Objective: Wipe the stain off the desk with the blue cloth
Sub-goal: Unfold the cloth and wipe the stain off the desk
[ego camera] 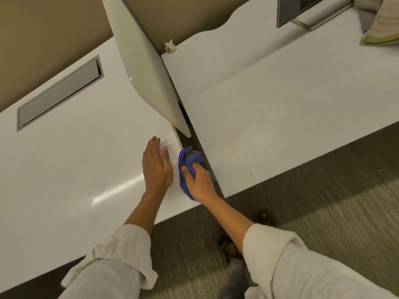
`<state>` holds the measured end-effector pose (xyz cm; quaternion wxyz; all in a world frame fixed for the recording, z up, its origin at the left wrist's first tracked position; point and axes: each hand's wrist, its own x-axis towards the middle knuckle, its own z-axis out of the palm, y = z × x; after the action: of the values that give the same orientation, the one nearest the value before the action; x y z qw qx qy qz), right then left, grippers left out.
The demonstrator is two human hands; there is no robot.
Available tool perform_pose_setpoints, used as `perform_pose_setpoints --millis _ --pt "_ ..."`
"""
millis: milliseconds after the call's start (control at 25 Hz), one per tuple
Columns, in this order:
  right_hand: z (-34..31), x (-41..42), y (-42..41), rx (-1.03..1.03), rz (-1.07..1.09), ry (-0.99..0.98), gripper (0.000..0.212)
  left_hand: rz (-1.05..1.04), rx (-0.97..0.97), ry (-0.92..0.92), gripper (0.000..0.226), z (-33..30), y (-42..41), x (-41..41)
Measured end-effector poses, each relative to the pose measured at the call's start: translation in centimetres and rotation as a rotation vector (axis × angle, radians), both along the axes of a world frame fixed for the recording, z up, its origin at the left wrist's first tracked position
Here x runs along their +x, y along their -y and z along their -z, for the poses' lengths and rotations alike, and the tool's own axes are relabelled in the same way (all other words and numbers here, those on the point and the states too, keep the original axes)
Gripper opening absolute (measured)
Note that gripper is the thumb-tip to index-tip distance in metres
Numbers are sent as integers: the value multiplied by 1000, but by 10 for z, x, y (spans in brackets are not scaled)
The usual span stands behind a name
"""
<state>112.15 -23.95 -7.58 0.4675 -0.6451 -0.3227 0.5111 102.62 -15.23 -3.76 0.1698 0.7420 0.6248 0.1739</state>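
My right hand (199,180) grips a bunched blue cloth (186,167) at the right front corner of the left white desk (64,169), by the dark gap between the two desks. My left hand (156,167) lies flat on the desk, fingers together, just left of the cloth, and holds nothing. Small brownish stains (251,174) show near the front edge of the right white desk (280,93). I cannot make out a stain under the cloth.
A white divider panel (146,67) rises between the desks. A grey cable hatch (58,93) is set in the left desk. A monitor base (311,11) and folded cloths (382,24) stand far right. Carpet (323,212) and sandalled feet lie below.
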Motion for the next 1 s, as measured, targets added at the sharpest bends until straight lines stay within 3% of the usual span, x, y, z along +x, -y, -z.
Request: perform_pose_setpoints --millis 240,440,600,640,720,840,1000 --pt "-5 -8 75 -38 -36 77 27 3 7 -22 56 -28 14 -26" --pt "-16 21 117 -110 -130 120 11 8 34 38 59 -47 24 -34" --pt "-20 41 121 -178 260 -207 28 -56 47 149 52 -49 30 -53" --pt "-22 41 111 -148 303 -193 29 -77 43 176 51 -50 29 -57" --pt "-30 28 88 -18 240 -31 31 -113 33 205 51 -51 27 -70" --pt "-28 -10 66 183 22 363 28 -128 15 244 53 -51 22 -88" --pt "-14 -47 62 327 137 834 33 -43 24 281 54 -46 17 -121"
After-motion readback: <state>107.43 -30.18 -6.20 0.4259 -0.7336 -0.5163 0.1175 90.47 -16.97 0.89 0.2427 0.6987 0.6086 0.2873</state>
